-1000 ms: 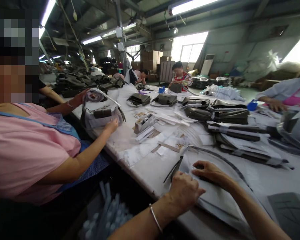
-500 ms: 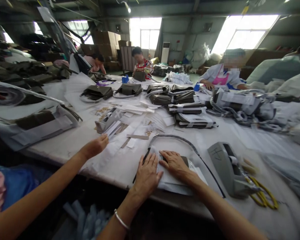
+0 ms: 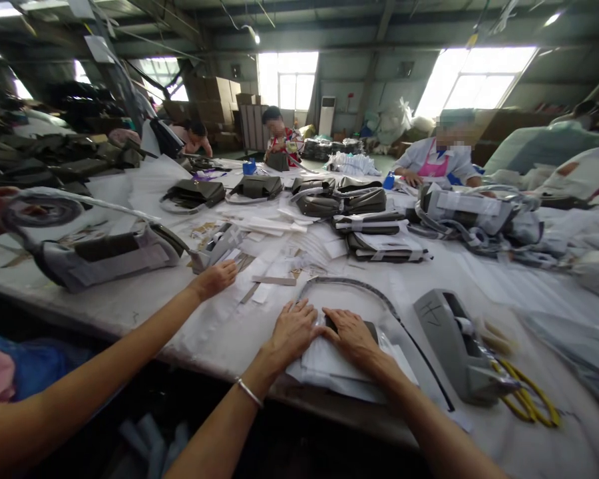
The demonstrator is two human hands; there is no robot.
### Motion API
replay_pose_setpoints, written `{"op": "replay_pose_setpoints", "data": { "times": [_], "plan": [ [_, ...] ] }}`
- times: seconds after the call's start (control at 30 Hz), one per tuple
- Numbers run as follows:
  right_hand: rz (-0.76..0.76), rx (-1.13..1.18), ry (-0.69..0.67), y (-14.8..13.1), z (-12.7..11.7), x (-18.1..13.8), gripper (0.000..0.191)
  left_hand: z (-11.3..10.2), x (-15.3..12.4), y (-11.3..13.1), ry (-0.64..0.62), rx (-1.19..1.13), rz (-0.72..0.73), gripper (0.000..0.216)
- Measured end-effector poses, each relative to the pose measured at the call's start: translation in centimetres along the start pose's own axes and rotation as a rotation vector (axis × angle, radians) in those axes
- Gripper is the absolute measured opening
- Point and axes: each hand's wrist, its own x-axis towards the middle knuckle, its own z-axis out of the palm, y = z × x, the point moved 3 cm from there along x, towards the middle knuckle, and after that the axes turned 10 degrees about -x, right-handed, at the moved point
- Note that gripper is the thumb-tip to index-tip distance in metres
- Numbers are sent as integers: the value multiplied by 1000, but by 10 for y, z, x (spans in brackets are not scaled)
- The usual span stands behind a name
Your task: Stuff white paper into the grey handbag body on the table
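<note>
My left hand (image 3: 292,329) and my right hand (image 3: 350,334) lie flat, side by side, on a flat piece wrapped in white paper (image 3: 329,372) at the near table edge. Their fingers are spread and touch at the tips. Under my right fingers a dark part (image 3: 372,328) of the piece shows. A thin dark strap (image 3: 352,283) arcs from behind my hands round to the right and down to the table edge. I wear a silver bangle (image 3: 249,392) on my left wrist.
A co-worker's arm reaches in from the left, with the hand (image 3: 214,279) beside a grey tape dispenser (image 3: 218,243). A second tape dispenser (image 3: 454,346) and yellow scissors (image 3: 529,402) lie to my right. Wrapped bags (image 3: 104,256) and olive bags (image 3: 349,199) cover the table (image 3: 144,299). Other people sit along the far side.
The view has swung right and settled. My left hand opened flat and slid up beside my right on the wrapped piece. The co-worker's hand moved toward the tape dispenser.
</note>
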Motion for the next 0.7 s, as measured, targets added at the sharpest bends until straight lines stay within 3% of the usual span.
{"op": "replay_pose_setpoints", "data": {
  "times": [0.3, 0.4, 0.53, 0.7],
  "plan": [
    [87, 13, -25, -2, 1, -8, 41, 2, 11, -9, -107, -144, -31, 22],
    [122, 31, -15, -2, 2, -14, 41, 5, 9, -15, -65, -302, -53, 15],
    [178, 110, -20, 0, -1, -14, 38, 10, 10, -27, 17, -498, -136, 21],
    [232, 218, 38, 4, -3, -11, 34, 11, 23, -39, 109, -564, -249, 21]
  ]
}}
